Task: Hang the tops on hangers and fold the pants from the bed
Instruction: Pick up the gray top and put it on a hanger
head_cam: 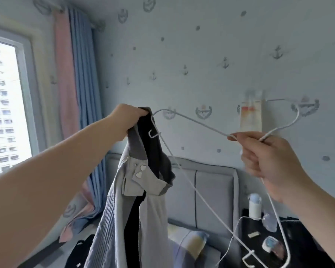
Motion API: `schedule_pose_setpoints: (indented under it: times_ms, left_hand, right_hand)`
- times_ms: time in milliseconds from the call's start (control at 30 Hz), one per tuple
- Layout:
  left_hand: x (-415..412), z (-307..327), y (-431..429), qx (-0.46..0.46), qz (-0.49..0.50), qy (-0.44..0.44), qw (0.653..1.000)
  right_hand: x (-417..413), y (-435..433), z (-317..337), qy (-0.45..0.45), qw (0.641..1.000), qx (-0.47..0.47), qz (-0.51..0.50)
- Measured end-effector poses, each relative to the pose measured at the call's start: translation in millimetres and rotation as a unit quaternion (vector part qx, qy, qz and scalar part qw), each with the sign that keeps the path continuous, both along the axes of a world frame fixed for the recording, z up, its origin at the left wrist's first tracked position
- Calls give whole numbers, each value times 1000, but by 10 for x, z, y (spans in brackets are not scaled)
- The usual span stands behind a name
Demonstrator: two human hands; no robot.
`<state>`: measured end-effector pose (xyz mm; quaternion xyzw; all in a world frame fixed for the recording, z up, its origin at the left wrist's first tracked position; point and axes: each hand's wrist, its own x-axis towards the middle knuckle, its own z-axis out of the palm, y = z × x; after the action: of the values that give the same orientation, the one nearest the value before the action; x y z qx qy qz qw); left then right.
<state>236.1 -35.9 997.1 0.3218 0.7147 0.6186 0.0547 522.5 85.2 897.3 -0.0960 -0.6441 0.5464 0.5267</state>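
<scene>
Grey top [153, 219] hangs from the left hand [128, 122], which clenches its dark collar, the garment's length falling straight down in front of the headboard [211, 180]. Right hand [269, 157] pinches a white wire hanger [199, 122] at the neck. Hook points up-right; long bar slants from the collar down toward the dark nightstand [302, 235].

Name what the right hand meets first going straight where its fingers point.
Left of the right hand and its hanger, probably the grey top at its dark collar below the left hand; depth unclear.
</scene>
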Motion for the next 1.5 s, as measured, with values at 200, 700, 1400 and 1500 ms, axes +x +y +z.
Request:
schedule_pose_setpoints:
  times_ms: [200, 700, 1400, 1500]
  left_hand:
    - [-804, -859, -392, -61, 2, 14, 998]
    - [-1504, -2900, -870, -249, 111, 120, 955]
    - [-829, -3743, -584, -197, -66, 72, 976]
    - [-700, -3722, -541, -188, -119, 29, 974]
  right_hand:
    - [-806, -176, -757, -34, 999, -20, 34]
    - [-1824, -750, -2669, -178, 976, -79, 96]
    - [-1732, -744, -3462, -313, 942, -28, 113]
    - [-1990, -808, -3502, -338, 928, -44, 149]
